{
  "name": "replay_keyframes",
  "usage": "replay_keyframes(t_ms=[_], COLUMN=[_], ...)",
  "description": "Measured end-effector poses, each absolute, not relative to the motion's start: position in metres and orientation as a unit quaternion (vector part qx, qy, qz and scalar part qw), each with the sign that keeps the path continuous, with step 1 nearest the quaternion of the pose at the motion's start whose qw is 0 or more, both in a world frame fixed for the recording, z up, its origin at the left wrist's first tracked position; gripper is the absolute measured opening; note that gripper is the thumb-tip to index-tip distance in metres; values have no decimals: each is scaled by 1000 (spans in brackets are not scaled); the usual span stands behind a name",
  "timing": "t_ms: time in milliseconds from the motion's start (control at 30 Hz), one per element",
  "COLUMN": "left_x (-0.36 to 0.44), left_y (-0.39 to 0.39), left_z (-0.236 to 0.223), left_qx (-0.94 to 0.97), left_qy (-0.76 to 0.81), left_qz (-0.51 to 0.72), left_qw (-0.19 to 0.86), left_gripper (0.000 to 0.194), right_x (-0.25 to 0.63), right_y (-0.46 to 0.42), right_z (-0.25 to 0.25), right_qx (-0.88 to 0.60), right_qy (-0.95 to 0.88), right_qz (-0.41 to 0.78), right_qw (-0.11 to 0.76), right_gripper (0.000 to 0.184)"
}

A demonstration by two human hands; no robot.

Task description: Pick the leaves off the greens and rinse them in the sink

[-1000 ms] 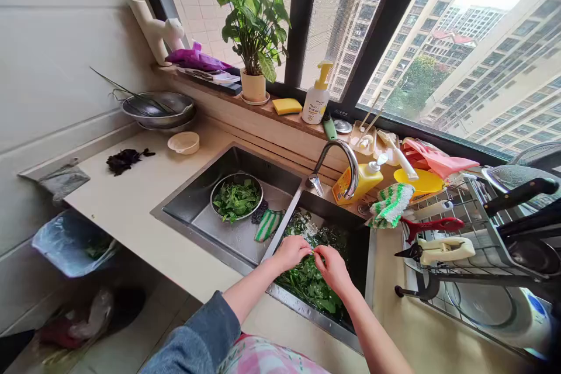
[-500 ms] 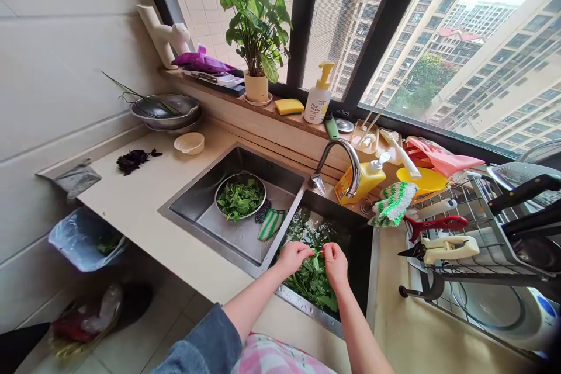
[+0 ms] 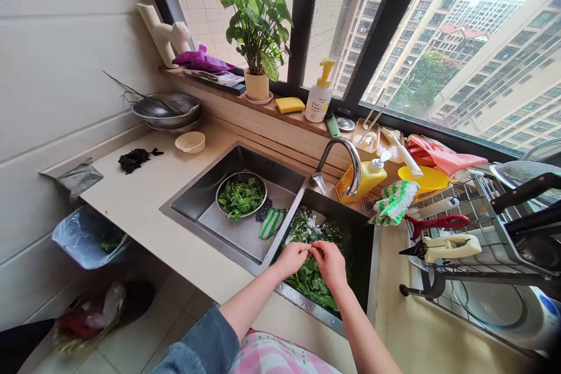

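Over the right sink basin (image 3: 373, 263), my left hand (image 3: 293, 259) and my right hand (image 3: 329, 263) meet with fingertips pinched together. Between them is a small piece of leafy green stem (image 3: 310, 247), mostly hidden by the fingers. Below the hands, a heap of leafy greens (image 3: 313, 283) lies in water in the basin. In the left basin (image 3: 199, 223) stands a round metal bowl (image 3: 218, 205) with picked green leaves (image 3: 241, 196) in it. Beside that bowl lie a green-and-white striped scrubbing cloth (image 3: 272, 222) and a dark scouring pad (image 3: 263, 210).
A curved faucet (image 3: 344, 149) rises behind the right basin, near a yellow pump bottle (image 3: 362, 178). At right stands a dish rack (image 3: 477, 228) with knives and scissors. Dark wilted scraps (image 3: 137, 159) and a small pale bowl (image 3: 190, 142) sit on the left counter, above a lined bin (image 3: 83, 239).
My right hand has moved left and its fingertips now meet those of my left hand. The left hand has barely shifted.
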State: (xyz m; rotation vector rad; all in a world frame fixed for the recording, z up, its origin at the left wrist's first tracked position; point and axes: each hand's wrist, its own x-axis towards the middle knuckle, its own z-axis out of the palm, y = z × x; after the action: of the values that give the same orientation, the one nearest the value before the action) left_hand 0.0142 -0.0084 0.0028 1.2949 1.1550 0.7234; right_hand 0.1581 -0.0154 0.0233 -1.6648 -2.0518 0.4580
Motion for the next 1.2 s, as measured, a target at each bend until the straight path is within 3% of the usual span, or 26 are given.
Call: replay_keyframes(t_ms=[333, 567, 700, 833, 1033, 1200], left_x=[18, 18, 13, 12, 14, 7], left_y=[-8, -4, -5, -6, -4, -3], left_z=[-2, -8, -4, 6, 3, -6], left_qx=[482, 460, 540, 602, 616, 642], left_qy=[499, 520, 533, 516, 569, 581], left_qz=[367, 368, 353, 320, 246, 211], left_qw=[619, 618, 547, 518, 487, 453], left_gripper=[21, 23, 27, 35, 26, 32], right_x=[158, 159, 165, 167, 162, 162], right_y=[-9, -10, -7, -7, -16, -18], right_z=[27, 23, 20, 24, 32, 24], right_qx=[-662, -616, -648, -597, -554, -549], right_qy=[-695, -679, -506, -391, -337, -334], right_qz=[165, 299, 455, 601, 657, 656], right_qw=[228, 267, 344, 358, 385, 397], right_gripper=[19, 23, 33, 34, 43, 43])
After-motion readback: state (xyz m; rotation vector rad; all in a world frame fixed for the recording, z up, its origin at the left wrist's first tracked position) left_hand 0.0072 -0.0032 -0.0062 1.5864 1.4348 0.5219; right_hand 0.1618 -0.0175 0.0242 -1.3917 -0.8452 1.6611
